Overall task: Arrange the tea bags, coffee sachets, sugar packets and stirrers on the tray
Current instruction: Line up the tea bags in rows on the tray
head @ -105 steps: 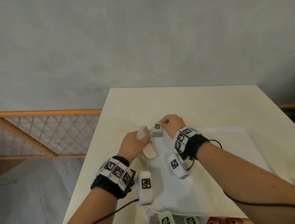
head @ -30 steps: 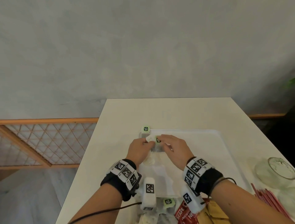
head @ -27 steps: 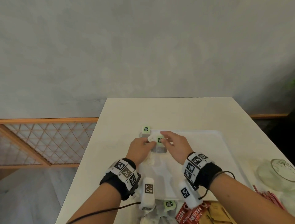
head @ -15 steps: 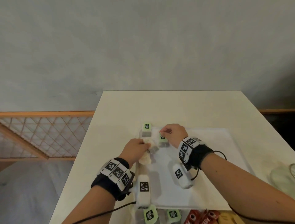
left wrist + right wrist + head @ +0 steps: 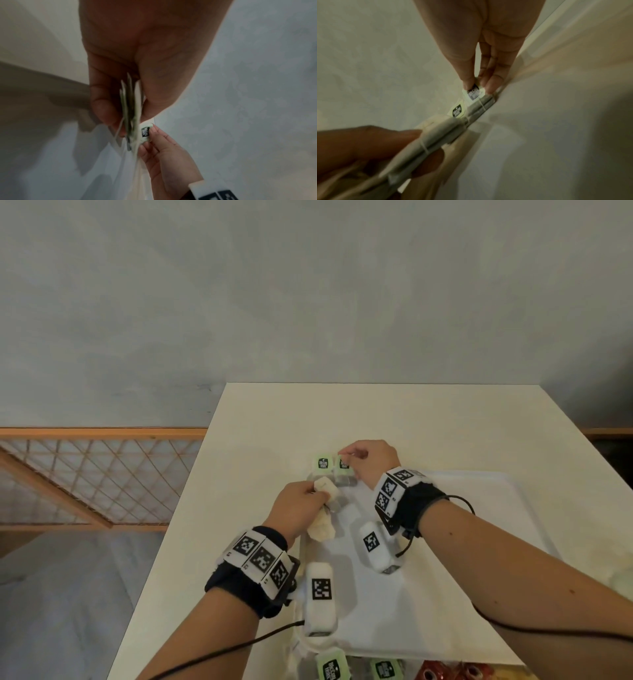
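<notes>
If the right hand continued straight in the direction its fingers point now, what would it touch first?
The right hand pinches a tea bag tag and points left. Next in that line is probably the other green tag, right beside it; depth is unclear.

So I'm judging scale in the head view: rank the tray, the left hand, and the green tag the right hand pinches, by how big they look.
1. tray
2. left hand
3. green tag
</notes>
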